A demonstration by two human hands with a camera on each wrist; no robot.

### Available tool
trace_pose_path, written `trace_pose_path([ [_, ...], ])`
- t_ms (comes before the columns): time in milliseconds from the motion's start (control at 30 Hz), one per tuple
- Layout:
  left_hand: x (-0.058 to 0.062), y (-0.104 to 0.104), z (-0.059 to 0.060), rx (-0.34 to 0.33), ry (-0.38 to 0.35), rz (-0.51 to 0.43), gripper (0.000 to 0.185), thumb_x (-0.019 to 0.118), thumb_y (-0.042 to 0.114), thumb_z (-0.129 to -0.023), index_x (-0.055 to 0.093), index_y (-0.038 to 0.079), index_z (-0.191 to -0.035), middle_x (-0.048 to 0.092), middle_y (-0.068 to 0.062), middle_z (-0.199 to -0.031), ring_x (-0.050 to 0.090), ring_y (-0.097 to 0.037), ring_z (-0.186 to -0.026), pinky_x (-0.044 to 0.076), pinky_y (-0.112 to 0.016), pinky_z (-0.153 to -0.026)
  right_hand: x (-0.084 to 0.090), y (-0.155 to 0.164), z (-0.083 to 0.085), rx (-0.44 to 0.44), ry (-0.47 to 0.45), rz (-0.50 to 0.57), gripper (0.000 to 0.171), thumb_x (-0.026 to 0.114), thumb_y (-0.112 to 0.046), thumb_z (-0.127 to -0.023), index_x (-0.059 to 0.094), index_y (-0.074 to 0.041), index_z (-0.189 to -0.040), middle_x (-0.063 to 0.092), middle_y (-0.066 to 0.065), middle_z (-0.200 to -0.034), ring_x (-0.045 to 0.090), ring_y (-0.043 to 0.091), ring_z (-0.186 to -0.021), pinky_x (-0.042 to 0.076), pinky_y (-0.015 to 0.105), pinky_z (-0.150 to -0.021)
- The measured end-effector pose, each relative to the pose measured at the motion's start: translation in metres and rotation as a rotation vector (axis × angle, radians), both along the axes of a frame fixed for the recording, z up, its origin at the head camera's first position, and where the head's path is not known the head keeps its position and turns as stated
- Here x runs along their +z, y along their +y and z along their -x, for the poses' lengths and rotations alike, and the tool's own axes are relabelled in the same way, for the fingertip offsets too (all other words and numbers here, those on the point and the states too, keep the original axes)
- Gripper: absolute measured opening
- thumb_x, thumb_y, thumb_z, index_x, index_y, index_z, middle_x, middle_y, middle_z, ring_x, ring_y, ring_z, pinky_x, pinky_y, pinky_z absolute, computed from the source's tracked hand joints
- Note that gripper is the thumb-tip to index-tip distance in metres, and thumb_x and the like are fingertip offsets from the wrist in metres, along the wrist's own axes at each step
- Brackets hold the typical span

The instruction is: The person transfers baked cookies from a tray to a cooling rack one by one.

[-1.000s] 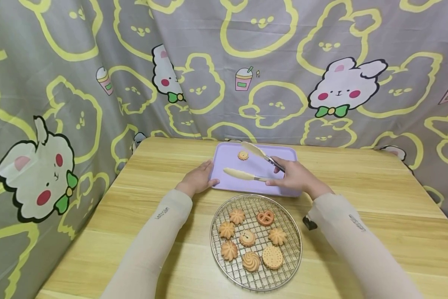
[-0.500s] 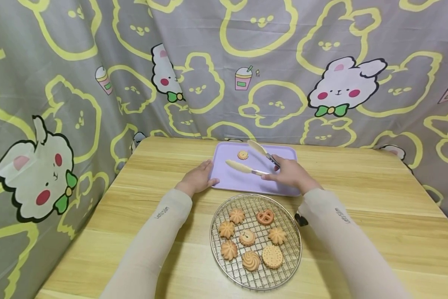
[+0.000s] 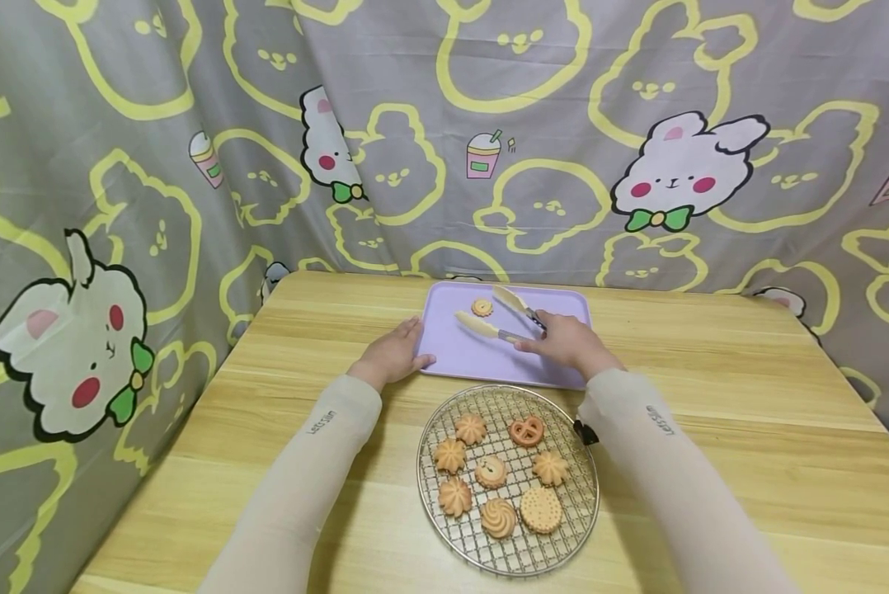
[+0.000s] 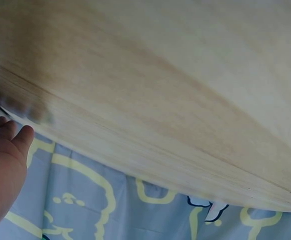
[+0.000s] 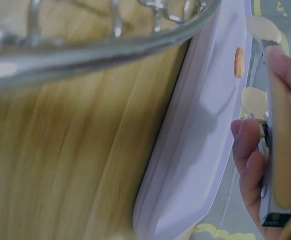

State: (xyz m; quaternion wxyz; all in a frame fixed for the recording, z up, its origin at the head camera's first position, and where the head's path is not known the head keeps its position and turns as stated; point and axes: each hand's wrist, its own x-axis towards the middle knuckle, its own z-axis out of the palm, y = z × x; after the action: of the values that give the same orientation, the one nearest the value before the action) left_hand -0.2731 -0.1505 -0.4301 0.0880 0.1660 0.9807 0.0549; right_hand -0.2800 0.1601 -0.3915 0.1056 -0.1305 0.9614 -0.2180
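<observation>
A pair of tongs [image 3: 482, 325] with cream tips is held in my right hand [image 3: 566, 340], its arms spread apart above the purple tray [image 3: 452, 363]. One round cookie [image 3: 482, 307] lies on the tray between the two tips, and neither tip appears to touch it. In the right wrist view my thumb and fingers wrap the tongs' handle [image 5: 284, 150]. My left hand [image 3: 392, 355] rests at the tray's left edge with its fingers extended. The left wrist view catches only part of that hand [image 4: 5, 170] at its left border.
Nearer me stands a round wire rack [image 3: 507, 565] bearing several cookies, among them a pretzel-shaped one [image 3: 526, 431] and a dotted round one [image 3: 540, 511]. A patterned curtain [image 3: 415, 190] hangs behind the wooden table [image 3: 749, 429].
My right hand has shifted left with the tongs, and the gap between their tips has narrowed around the cookie. My left hand, the tray and the rack stay put.
</observation>
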Motion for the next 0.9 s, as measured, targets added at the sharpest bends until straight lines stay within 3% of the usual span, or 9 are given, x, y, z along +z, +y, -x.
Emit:
trace_pose_path([
  [200,-0.0003,-0.0001,0.0001,-0.002,0.000,0.001,0.083,0.044,0.055,-0.096,0.016,-0.001,-0.151,0.014,-0.015,-0.156,0.015,-0.028,-0.143,0.018,-0.038,-0.115,0.0006,-0.0052,0.0004,-0.007,-0.031,-0.016,0.086,0.060,-0.052,-0.089,0.025,-0.002,-0.150,0.044,0.030,-0.137,0.042,0.048,-0.123,0.032,0.062,-0.102],
  [900,0.0007,0.0000,-0.0013,-0.008,0.000,-0.002,0.083,0.044,0.054,-0.096,0.016,-0.001,-0.151,0.014,-0.015,-0.157,0.015,-0.028,-0.142,0.017,-0.037,-0.115,-0.0026,-0.0060,0.0028,-0.018,-0.001,-0.079,0.072,0.055,-0.046,-0.094,0.032,-0.004,-0.148,0.042,0.028,-0.139,0.039,0.048,-0.125,0.029,0.062,-0.104],
])
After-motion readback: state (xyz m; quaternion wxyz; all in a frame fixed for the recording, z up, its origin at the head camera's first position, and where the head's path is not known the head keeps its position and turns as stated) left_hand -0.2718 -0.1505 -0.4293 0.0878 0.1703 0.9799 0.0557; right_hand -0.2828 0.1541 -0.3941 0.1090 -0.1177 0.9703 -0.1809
